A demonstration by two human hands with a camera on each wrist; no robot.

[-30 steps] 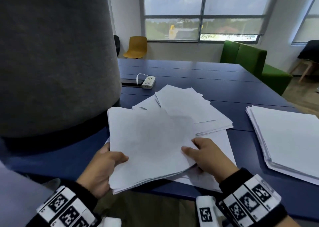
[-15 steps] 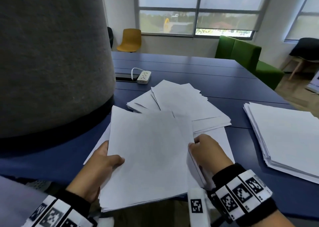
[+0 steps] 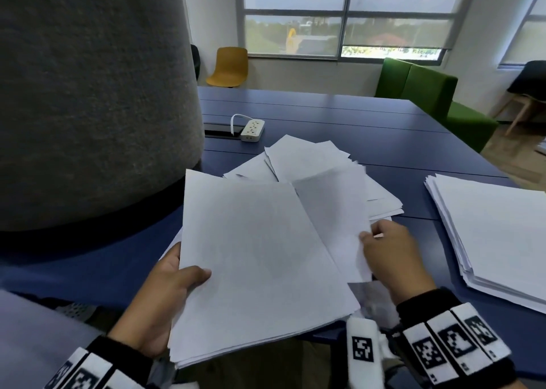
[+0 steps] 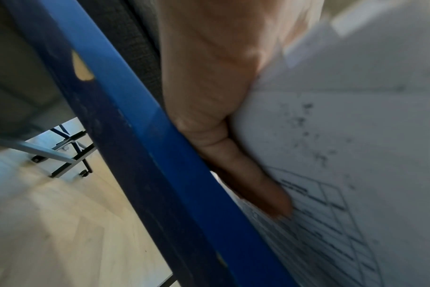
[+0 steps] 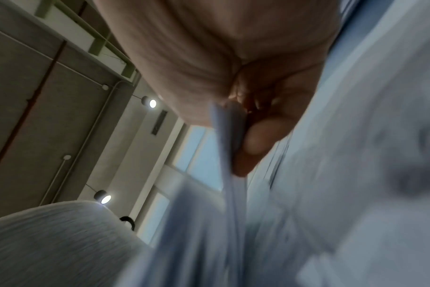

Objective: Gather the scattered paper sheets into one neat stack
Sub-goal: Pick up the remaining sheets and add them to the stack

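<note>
My left hand grips the left edge of a gathered bundle of white sheets, thumb on top, fingers underneath against a printed underside. The bundle hangs past the near edge of the blue table. My right hand pinches the edge of a few lifted sheets to the right of the bundle; the right wrist view shows thin paper edges between thumb and fingers. A loose pile of scattered sheets lies behind them on the table.
A big separate paper stack lies at the right. A white power strip with its cord sits farther back by a dark slot. A grey felt cylinder fills the left. Green sofa and yellow chair stand beyond the table.
The bundle in my left hand has turned more upright toward me and come nearer. My right hand left its right edge, moved right and took hold of a few more sheets.
</note>
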